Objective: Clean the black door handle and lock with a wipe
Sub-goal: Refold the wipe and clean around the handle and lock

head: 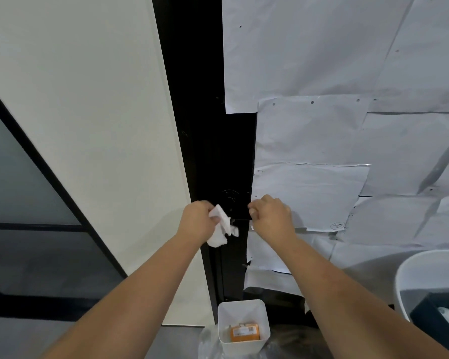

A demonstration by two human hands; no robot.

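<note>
Door handle [240, 216], black on the black door edge [208, 151], sits between both hands, the round lock [230, 199] just above. The left hand [198, 220] pinches a crumpled white wipe [222, 226] beside it; the right hand [270, 216] closes on the handle's right end. Dangling wipe folds could miss the dark lock's recesses.

Little legible writing on a paper-covered door

A circled handwritten mark — it looks like "10", though the digits are uncertain — stands on a paper sheet [319, 203] taped to the door; the white label on an orange packet [245, 332] in a small white bin [224, 330] is too small to read.
</note>
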